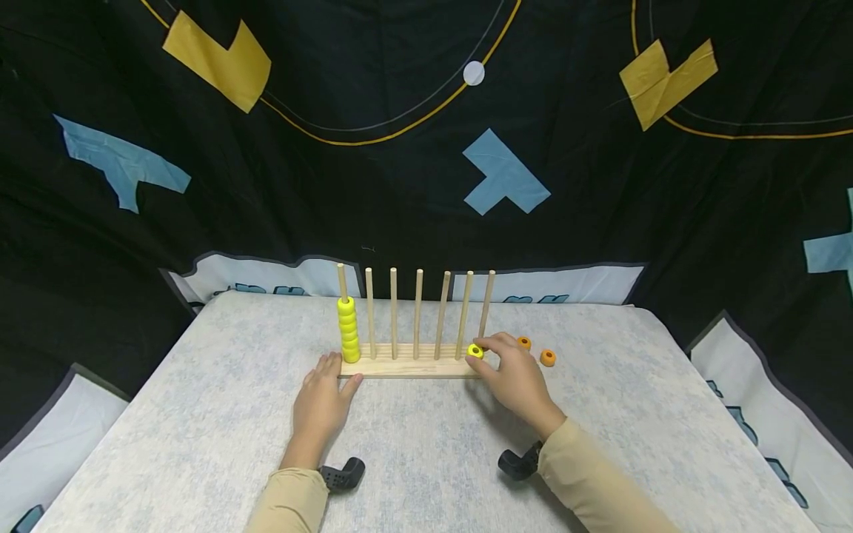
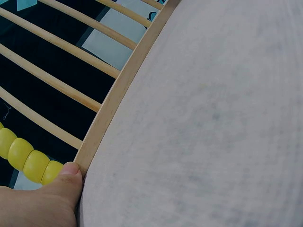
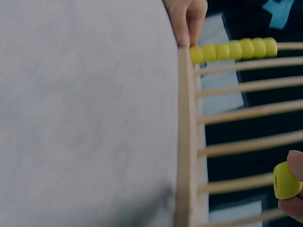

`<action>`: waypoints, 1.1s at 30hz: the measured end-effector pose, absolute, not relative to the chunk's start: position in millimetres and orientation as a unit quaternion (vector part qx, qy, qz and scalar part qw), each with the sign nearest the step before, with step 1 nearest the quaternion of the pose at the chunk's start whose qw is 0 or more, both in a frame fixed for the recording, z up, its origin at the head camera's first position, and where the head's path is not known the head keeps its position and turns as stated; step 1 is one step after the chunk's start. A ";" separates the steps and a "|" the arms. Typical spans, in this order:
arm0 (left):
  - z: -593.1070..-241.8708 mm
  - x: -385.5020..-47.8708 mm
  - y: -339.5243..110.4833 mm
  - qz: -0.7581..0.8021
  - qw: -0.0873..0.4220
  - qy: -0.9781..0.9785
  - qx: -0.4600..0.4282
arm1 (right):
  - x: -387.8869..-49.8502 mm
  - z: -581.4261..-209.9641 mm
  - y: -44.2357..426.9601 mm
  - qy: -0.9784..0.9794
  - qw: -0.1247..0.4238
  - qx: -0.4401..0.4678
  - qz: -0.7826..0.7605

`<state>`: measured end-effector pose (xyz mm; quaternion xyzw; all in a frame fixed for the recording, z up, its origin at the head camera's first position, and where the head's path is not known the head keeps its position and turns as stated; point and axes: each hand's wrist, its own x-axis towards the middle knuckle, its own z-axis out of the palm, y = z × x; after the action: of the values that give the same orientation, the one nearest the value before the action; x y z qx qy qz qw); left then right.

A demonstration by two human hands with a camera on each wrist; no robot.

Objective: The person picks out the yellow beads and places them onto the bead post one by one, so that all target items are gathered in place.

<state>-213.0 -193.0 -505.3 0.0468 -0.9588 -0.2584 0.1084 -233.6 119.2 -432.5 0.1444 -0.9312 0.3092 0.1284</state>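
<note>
A wooden peg rack [image 1: 413,368] with a row of upright rods stands on the table. Yellow beads [image 1: 348,329] are stacked on its leftmost rod. My left hand [image 1: 320,403] holds the rack's left end, the thumb against the front edge beside the stack, as the left wrist view also shows. Near the right end, my right hand [image 1: 516,377] pinches a single yellow bead [image 3: 286,180] between thumb and fingers. That bead is off the rods, low in front of the two rightmost ones, its hole visible. The other rods carry no beads.
Two orange beads [image 1: 548,357] lie on the pale, mottled table [image 1: 426,459] to the right of the rack, just beyond my right hand. A black cloth [image 1: 400,207] with blue and yellow shapes hangs behind the table.
</note>
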 end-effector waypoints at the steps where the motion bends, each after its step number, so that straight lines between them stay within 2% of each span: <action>1: -505.4 -212.9 -192.9 -0.258 0.107 -0.959 0.047 | -233.0 -430.2 114.5 -0.930 0.128 0.149 0.311; 13: -504.7 -212.2 -192.4 -0.258 0.107 -0.959 0.048 | -231.1 -405.6 57.4 -0.905 0.120 0.232 0.336; 24: -503.3 -212.3 -193.3 -0.257 0.102 -0.959 0.059 | -241.7 -377.4 13.1 -0.870 0.193 0.311 0.332; 33: -505.6 -213.5 -193.4 -0.265 0.105 -0.956 0.066 | -255.3 -349.0 -18.3 -0.846 0.220 0.341 0.346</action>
<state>-213.5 -193.4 -505.6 0.0664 -0.9562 -0.2648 0.1054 -255.3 -18.3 -349.0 0.3414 -0.8459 0.3456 0.2201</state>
